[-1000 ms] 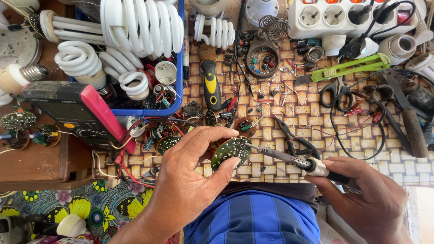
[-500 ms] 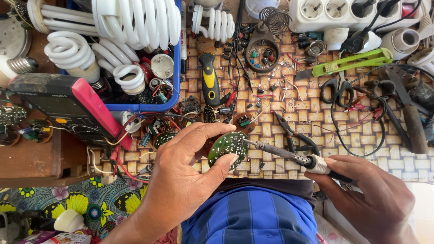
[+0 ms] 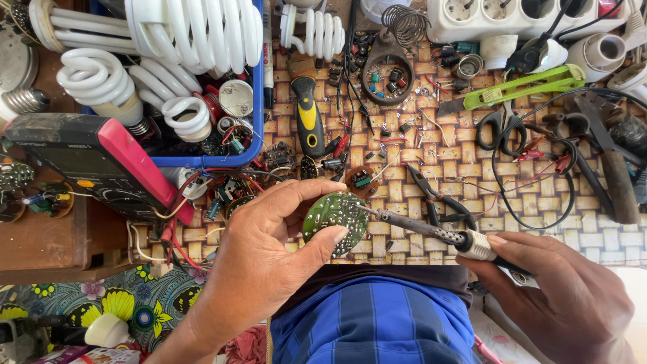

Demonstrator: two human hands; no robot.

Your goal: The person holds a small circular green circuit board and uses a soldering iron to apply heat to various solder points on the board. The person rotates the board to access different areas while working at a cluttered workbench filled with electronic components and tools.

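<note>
My left hand (image 3: 269, 256) pinches a small round green circuit board (image 3: 335, 221) between thumb and fingers, solder side up, just above the woven mat (image 3: 431, 168). My right hand (image 3: 559, 296) grips the handle of a soldering iron (image 3: 431, 231). The iron's tip touches the right part of the board. My blue striped shirt (image 3: 371, 323) shows below both hands.
A blue bin (image 3: 256, 101) of white spiral lamp tubes sits at the back left beside a red-edged multimeter (image 3: 101, 165). On the mat lie a yellow-black screwdriver (image 3: 310, 118), pliers (image 3: 431, 195), scissors (image 3: 502, 125), a green utility knife (image 3: 526, 87) and loose parts. A white power strip (image 3: 512, 17) lies at the back.
The board in my left hand and the iron in my right have shifted slightly up and right together. The iron's tip stays on the board.
</note>
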